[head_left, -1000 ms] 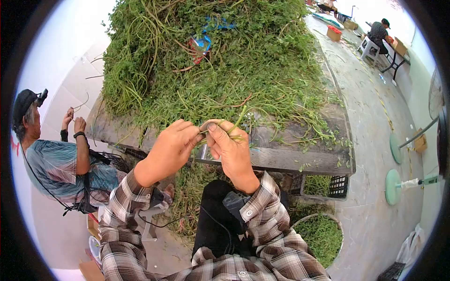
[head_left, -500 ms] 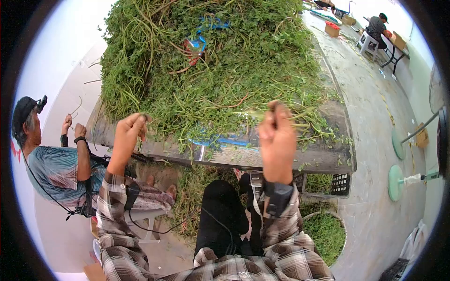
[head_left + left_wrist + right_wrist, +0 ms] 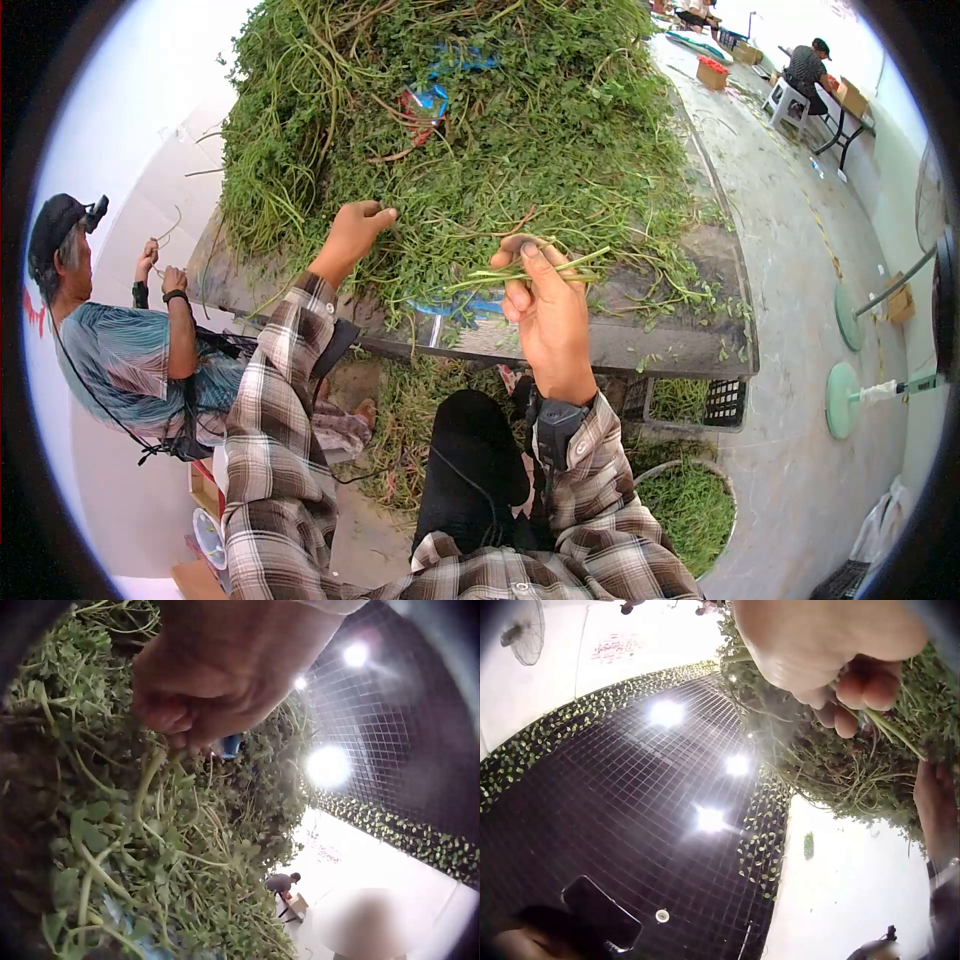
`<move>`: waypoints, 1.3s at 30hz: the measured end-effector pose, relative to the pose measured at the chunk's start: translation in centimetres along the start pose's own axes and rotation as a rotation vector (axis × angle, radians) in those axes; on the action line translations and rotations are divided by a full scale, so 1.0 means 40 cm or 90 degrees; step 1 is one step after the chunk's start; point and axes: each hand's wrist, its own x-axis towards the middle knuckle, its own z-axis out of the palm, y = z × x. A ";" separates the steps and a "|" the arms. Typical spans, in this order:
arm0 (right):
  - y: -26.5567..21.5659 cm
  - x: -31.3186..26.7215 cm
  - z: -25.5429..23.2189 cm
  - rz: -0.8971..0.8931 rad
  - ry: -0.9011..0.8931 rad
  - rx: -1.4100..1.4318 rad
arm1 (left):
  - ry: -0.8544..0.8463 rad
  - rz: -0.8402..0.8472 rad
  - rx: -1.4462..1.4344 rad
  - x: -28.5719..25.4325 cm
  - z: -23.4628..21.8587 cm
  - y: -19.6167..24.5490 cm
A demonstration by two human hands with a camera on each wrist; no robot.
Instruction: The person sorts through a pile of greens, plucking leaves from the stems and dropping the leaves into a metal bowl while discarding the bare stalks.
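Note:
Pinched between the thumb and fingers of my right hand (image 3: 550, 310) are a few green stems (image 3: 590, 268), held sideways over the table's near edge. The right wrist view shows stems (image 3: 889, 729) sticking out past the curled fingertips. My left hand (image 3: 352, 238) is over the near left part of a big heap of leafy greens (image 3: 520, 130), thumb and forefinger together. From the left wrist, a thick pale-green stem (image 3: 148, 784) runs up to the curled fingertips.
The heap lies on a dark wooden table (image 3: 640, 340), with blue-and-red plastic (image 3: 428, 102) among the leaves. Below stand a black crate (image 3: 722, 400) and a round basket of greens (image 3: 690, 510). A person (image 3: 120, 340) sits at left; a green-based fan (image 3: 842, 400) stands at right.
My hands parted from a stem they held together. The left swung out left, then came forward to the heap; the right moved right, then back inward with stems in its fingers.

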 end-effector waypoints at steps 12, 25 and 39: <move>0.018 -0.005 0.014 -0.003 -0.016 -0.060 | 0.228 0.427 0.018 -0.157 -0.049 0.268; 0.046 -0.016 0.023 -0.141 -0.098 -0.310 | 0.018 0.500 0.082 -0.311 0.098 0.321; 0.026 -0.016 0.025 0.007 -0.118 -0.104 | -0.120 0.469 0.186 -0.302 0.086 0.254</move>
